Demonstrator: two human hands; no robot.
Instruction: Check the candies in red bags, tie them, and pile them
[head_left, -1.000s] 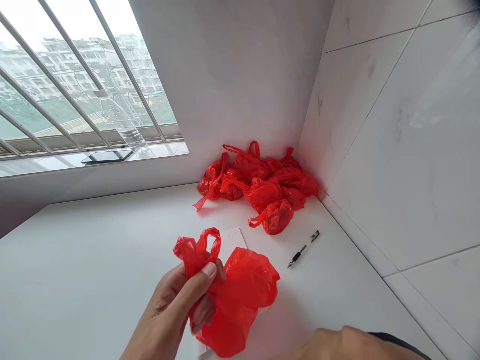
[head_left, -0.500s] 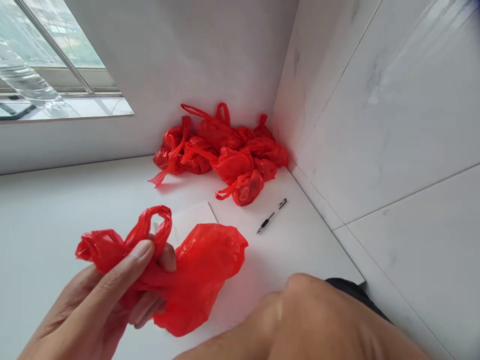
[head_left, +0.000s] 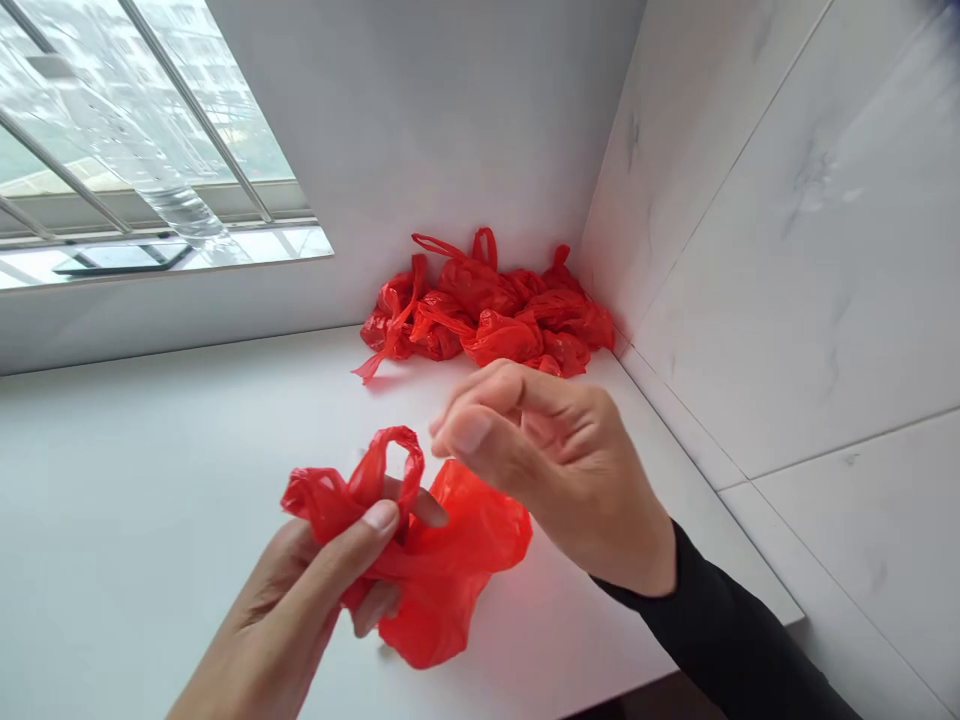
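A red plastic bag [head_left: 457,560] is gathered at its neck in my left hand [head_left: 330,590], its thumb pressing the twisted part against the fingers. A loop of the bag stands up above the thumb, and a bunched end sticks out to the left. The bag's body hangs loosely to the right. My right hand [head_left: 547,460] is raised just right of the loop, apart from it, fingers loosely curved with the thumb near them. I see nothing held in it.
A heap of red plastic bags [head_left: 487,310] lies in the corner on the white table [head_left: 187,430]. Marbled wall tiles [head_left: 810,300] rise on the right. A clear bottle [head_left: 180,200] and a dark flat object [head_left: 127,258] rest on the windowsill at left.
My right hand has risen from the lower edge to beside the bag's loop. The view has shifted; the pen and paper seen before are now hidden. My left hand keeps its grip.
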